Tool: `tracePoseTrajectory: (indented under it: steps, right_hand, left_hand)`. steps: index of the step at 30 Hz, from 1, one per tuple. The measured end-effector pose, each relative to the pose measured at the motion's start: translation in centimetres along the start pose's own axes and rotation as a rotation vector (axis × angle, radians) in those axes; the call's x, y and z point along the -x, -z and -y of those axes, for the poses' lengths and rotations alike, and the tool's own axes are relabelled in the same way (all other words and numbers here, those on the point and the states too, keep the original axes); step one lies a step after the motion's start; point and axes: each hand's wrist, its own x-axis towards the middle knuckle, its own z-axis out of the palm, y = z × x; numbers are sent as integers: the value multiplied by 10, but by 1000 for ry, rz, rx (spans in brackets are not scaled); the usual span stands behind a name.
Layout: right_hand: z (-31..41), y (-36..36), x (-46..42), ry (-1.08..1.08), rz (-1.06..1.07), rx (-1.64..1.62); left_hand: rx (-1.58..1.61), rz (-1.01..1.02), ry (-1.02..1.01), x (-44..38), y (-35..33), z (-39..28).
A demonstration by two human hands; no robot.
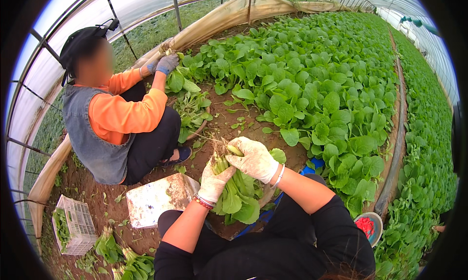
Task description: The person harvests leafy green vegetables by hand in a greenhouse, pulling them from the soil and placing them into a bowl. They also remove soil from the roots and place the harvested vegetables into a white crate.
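Observation:
My left hand [215,183], in a soiled white glove, grips a bunch of leafy greens [237,201] around the pale stems. Its roots point up and away from me, and its leaves hang down between my knees. My right hand [255,158], gloved the same way, pinches a single plant's pale green stem [235,150] right beside the bunch's root end. A green leaf [278,155] shows past the right wrist, perhaps from that same plant. Thin brown roots [219,147] stick out between both hands.
A co-worker [117,112] crouches at left, holding greens. Before my left knee stands a dirty white foam box [162,199]. A plastic crate [75,225] and tied bunches [135,261] sit lower left. Growing greens [310,82] fill the right, with a bowl of red pieces [369,227] there.

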Motion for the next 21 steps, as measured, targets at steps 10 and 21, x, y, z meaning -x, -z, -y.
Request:
tracePoseTrajectory:
  steps: [10, 21]
  right_hand:
    - [-10, -1, 2, -104, 126, -377]
    - [-24, -13, 1, -122, 25, -405]
  left_hand:
    - [-41, -34, 53, 9, -9, -19]
    - [-161, -91, -16, 10, -8, -13]
